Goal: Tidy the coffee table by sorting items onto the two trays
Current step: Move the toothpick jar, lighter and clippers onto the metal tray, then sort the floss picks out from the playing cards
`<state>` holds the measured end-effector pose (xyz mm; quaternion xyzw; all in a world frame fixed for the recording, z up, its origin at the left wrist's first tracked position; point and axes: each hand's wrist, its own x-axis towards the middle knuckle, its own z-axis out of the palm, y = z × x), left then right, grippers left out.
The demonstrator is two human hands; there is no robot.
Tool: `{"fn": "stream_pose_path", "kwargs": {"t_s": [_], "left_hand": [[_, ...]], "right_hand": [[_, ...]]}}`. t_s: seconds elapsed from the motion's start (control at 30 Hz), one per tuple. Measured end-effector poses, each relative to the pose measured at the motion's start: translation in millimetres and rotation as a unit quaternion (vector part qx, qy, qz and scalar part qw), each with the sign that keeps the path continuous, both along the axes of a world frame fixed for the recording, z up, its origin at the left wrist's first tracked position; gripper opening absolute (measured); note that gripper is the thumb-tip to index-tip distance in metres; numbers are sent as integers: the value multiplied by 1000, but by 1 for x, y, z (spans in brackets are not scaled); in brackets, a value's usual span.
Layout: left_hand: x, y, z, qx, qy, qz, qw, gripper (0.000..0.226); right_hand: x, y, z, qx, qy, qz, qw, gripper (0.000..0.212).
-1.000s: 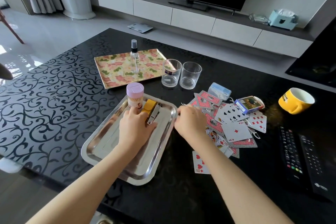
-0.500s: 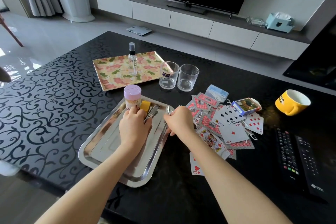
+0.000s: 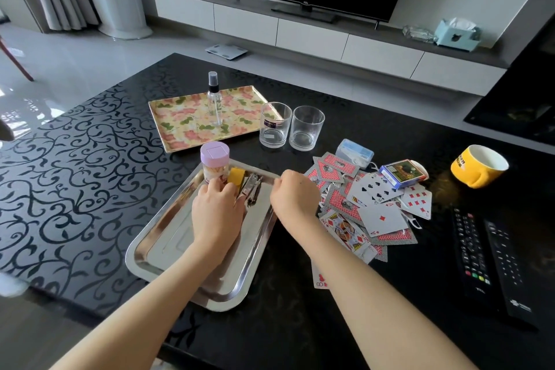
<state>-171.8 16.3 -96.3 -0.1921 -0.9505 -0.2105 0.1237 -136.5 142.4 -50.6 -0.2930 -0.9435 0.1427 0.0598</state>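
Your left hand (image 3: 216,211) lies palm down inside the steel tray (image 3: 168,252), fingers curled together over the small things at its far end; the fingertips touch a yellow block (image 3: 235,175) and the metal nail clippers (image 3: 250,188) beside it, but you cannot tell from here whether they actually grip either one. Your right hand (image 3: 292,195) hovers at the tray's right rim, fingers folded into a loose fist; whether anything is pinched inside it is hidden.

Just past your left fingertips, a jar with a lilac lid (image 3: 214,163) stands upright in the tray's far corner. Right of your right hand, playing cards (image 3: 365,207) lie scattered on the black table (image 3: 69,177), some face up, some face down, with a card box (image 3: 401,173) and a pale blue packet (image 3: 354,152) on their far edge. Two remotes (image 3: 486,261) lie side by side further right, and a yellow mug (image 3: 477,165) sits beyond them.

Farther on, two empty glasses (image 3: 291,126) stand touching, just beside the floral tray (image 3: 192,120), which carries an upright spray bottle (image 3: 214,100).
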Motion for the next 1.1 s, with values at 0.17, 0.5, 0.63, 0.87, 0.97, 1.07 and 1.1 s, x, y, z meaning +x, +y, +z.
{"fn": "stream_pose_path", "kwargs": {"t_s": [0.17, 0.5, 0.63, 0.87, 0.97, 1.07, 1.1], "left_hand": [[8, -2, 14, 34, 42, -43, 998, 7], [40, 50, 39, 45, -92, -186, 977, 19], [56, 71, 27, -33, -155, -207, 965, 29], [80, 116, 22, 8, -248, -110, 963, 43], [85, 128, 22, 20, -277, -92, 956, 38], [90, 138, 28, 40, -319, -91, 943, 36], [91, 141, 29, 61, -341, -83, 934, 35]], "right_hand": [[32, 38, -17, 142, -60, 58, 986, 47], [109, 73, -13, -15, -83, 154, 984, 53], [137, 93, -2, -24, -25, 110, 993, 54], [135, 128, -10, -54, -93, -108, 988, 88], [138, 116, -19, -54, -83, -127, 987, 94], [143, 111, -20, -119, -44, -160, 979, 92], [145, 112, -19, -143, -35, -165, 975, 90]]}}
